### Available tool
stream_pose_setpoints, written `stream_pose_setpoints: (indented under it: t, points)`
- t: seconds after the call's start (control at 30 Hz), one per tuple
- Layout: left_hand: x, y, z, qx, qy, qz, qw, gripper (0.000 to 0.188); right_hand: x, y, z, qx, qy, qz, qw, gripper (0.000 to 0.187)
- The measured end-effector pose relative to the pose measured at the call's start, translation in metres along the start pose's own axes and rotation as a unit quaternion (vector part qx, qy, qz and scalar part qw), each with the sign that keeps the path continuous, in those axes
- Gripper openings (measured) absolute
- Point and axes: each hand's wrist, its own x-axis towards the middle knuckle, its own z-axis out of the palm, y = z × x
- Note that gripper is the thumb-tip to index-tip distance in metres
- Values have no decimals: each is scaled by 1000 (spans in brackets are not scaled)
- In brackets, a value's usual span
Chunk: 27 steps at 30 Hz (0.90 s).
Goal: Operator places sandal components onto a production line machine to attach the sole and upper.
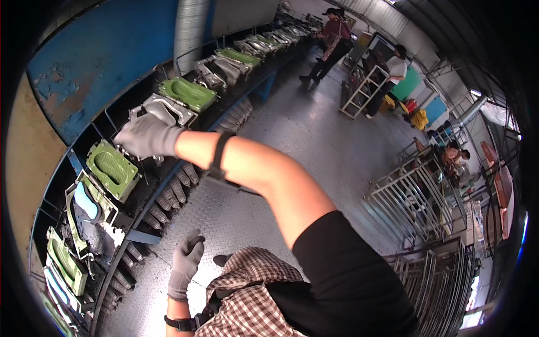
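Note:
My right arm reaches across to the left, and my right hand (149, 136), in a grey glove, is over the near edge of a silver metal shoe-sole mould (168, 108). Its fingers bend downward and are slightly smeared, so their grip is unclear. Just nearer on the line lies a green mould (113, 169) with a sole-shaped hollow. Lower down, my left hand (188, 261), also gloved, hangs above the floor beside my checked apron. Its fingers are curled in, and nothing shows in them. An open mould (90, 205) with a light-blue sole-shaped piece sits nearest the left hand's side.
More green and silver moulds, including a green mould (188, 94), line the curved conveyor (163, 188). A blue panel (106, 62) and a round duct (191, 36) stand behind it. Metal racks (415, 196) are at the right. Two people (334, 45) work farther off.

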Motion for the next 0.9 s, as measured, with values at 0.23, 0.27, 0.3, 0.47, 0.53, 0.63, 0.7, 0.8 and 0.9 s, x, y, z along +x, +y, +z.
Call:
stream_pose_setpoints:
  t: [0.23, 0.27, 0.3, 0.47, 0.53, 0.63, 0.7, 0.8, 0.9]
  points:
    - [-50, -39, -29, 70, 200, -26, 977, 40, 90, -165, 58, -16, 2, -363, 932, 16]
    - [-66, -47, -30, 73, 206, -27, 975, 40, 86, -189, 69, 33, 47, -384, 922, 16]
    - [-93, -65, -33, 19, 272, -49, 961, 40, 76, -227, 66, 35, -13, -377, 925, 17]
    - [-226, -157, -27, -60, 442, -105, 889, 39, 8, -331, 112, 82, -16, -500, 862, 19]
    - [-293, -190, -7, -76, 495, -121, 857, 40, -26, -379, 132, 112, -36, -531, 839, 16]
    - [-374, -210, 28, -51, 551, -184, 812, 38, -79, -427, 161, 206, -86, -453, 863, 23]
    - [-413, -229, 42, -63, 597, -182, 778, 38, -121, -433, 183, 334, -136, -324, 875, 27]
    - [-465, -265, 62, -73, 637, -186, 745, 39, -169, -447, 209, 253, -339, -261, 868, 35]
    - [-514, -306, 78, -92, 680, -178, 705, 40, -173, -483, 217, 135, -524, -302, 785, 47]
